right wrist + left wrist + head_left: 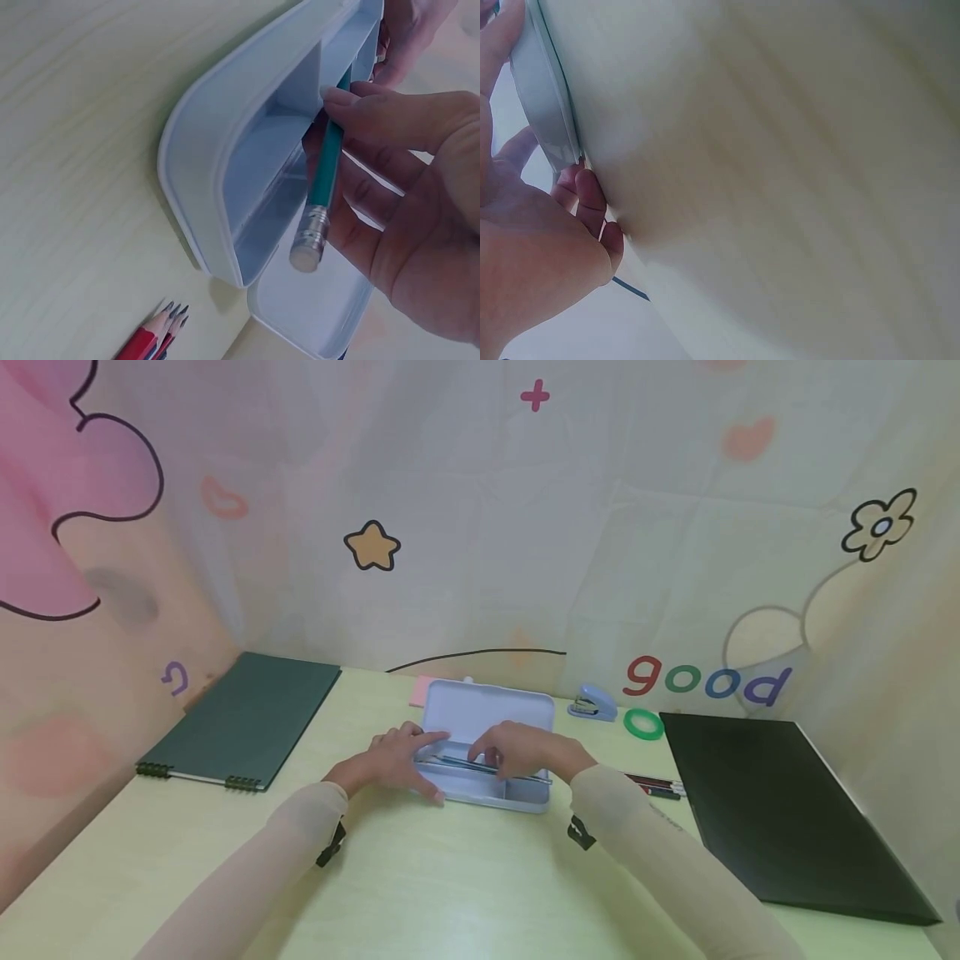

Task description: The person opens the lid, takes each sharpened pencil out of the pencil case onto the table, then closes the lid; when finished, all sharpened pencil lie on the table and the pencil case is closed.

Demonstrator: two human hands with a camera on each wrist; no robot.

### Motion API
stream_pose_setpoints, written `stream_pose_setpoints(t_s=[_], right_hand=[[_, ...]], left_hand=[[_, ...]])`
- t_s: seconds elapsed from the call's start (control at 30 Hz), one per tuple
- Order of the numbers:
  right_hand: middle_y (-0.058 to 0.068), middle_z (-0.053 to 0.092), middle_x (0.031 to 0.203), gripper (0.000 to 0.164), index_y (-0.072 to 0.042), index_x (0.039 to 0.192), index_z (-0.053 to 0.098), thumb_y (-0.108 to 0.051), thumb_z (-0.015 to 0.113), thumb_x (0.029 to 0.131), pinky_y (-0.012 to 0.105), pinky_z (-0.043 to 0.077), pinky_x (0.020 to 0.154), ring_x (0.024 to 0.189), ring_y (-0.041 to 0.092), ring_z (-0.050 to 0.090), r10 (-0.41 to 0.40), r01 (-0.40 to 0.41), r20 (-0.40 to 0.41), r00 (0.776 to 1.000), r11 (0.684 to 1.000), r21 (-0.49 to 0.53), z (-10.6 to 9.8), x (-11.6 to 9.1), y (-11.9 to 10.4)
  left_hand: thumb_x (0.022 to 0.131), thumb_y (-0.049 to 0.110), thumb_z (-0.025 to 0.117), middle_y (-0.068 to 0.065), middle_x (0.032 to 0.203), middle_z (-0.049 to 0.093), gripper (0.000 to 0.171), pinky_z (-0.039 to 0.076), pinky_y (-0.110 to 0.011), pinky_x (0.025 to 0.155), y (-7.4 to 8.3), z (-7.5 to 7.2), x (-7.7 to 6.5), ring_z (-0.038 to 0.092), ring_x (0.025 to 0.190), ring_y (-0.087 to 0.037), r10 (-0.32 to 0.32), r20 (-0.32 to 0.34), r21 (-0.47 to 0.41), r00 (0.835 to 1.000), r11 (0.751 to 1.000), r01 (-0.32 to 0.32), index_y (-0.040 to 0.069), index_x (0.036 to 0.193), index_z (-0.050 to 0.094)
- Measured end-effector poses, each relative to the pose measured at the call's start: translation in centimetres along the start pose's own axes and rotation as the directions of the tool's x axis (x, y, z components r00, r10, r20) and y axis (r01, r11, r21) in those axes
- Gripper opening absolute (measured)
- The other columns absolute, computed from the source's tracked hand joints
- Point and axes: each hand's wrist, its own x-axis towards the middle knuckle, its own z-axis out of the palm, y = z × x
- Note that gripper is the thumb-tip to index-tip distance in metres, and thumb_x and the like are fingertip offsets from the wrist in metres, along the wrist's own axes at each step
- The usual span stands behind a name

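An opened pale blue pencil case [487, 787] lies on the table with its lid [487, 710] raised at the back. My left hand [393, 762] holds the case's left end, thumb along the near side and fingers behind; in the left wrist view its fingers curl about the case end [547, 97]. Over the tray, my right hand [525, 750] pinches a green pencil [328, 161] between thumb and fingers. The pencil's eraser end points out past the case's right side. A divider splits the tray into compartments, partly hidden by my hands.
A dark green spiral notebook [247, 718] lies left. Behind the case sits a pink paper [420, 692]. To the right are a blue stapler [594, 703], a green tape roll [643, 724], several red and black pencils [154, 334] and a large black board [795, 818].
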Motion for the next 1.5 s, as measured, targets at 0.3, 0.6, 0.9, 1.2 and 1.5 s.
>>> stream_pose_setpoints(t_s=[0.3,0.6,0.9,1.2,1.5], right_hand=[[-0.002,0.071,0.109,0.046,-0.021,0.127,0.069,-0.001,0.073,0.086,0.037,0.052,0.094,0.094,0.016,0.061,-0.004,0.005,-0.038,0.999,0.999,0.036,-0.3,-0.8,0.5],[-0.007,0.069,0.106,0.042,-0.024,0.125,0.071,-0.005,0.074,0.087,0.034,0.055,0.09,0.096,0.015,0.062,0.032,-0.027,-0.058,0.998,0.995,0.096,-0.5,-2.4,1.8],[-0.007,0.07,0.106,0.039,-0.021,0.125,0.071,-0.006,0.073,0.089,0.033,0.055,0.089,0.097,0.014,0.062,0.007,0.001,-0.07,0.998,0.994,0.108,-0.6,-4.1,3.7],[-0.002,0.071,0.108,0.038,-0.018,0.126,0.07,-0.004,0.07,0.09,0.032,0.056,0.088,0.098,0.016,0.064,0.031,-0.023,-0.061,0.998,0.992,0.124,-0.6,-6.4,5.5],[0.003,0.072,0.111,0.037,-0.016,0.126,0.07,-0.003,0.069,0.091,0.032,0.056,0.087,0.097,0.016,0.065,0.017,-0.003,-0.093,0.996,0.99,0.143,-0.4,-8.5,7.2]], left_hand=[[0.071,0.056,0.084,-0.016,0.143,0.04,0.099,0.031,-0.058,0.107,0.2,-0.1,-0.1,0.041,0.126,-0.035,0.003,0.002,-0.005,1.0,1.0,-0.003,0.032,0.154,0.037],[0.071,0.056,0.085,-0.015,0.144,0.04,0.099,0.031,-0.057,0.108,0.2,-0.1,-0.1,0.04,0.127,-0.035,-0.005,-0.009,-0.001,1.0,1.0,0.005,0.033,0.154,0.037],[0.071,0.054,0.085,-0.015,0.144,0.04,0.099,0.031,-0.057,0.108,0.1,0.0,0.0,0.039,0.128,-0.034,0.006,-0.011,-0.01,1.0,1.0,-0.006,0.031,0.155,0.037],[0.07,0.055,0.086,-0.015,0.143,0.04,0.1,0.03,-0.057,0.108,0.2,-0.1,-0.1,0.04,0.128,-0.035,0.006,-0.018,-0.018,1.0,1.0,-0.006,0.03,0.154,0.037],[0.069,0.055,0.086,-0.016,0.143,0.04,0.101,0.03,-0.058,0.109,0.2,0.0,-0.2,0.04,0.128,-0.035,0.017,-0.019,-0.019,1.0,1.0,-0.018,0.03,0.155,0.037]])
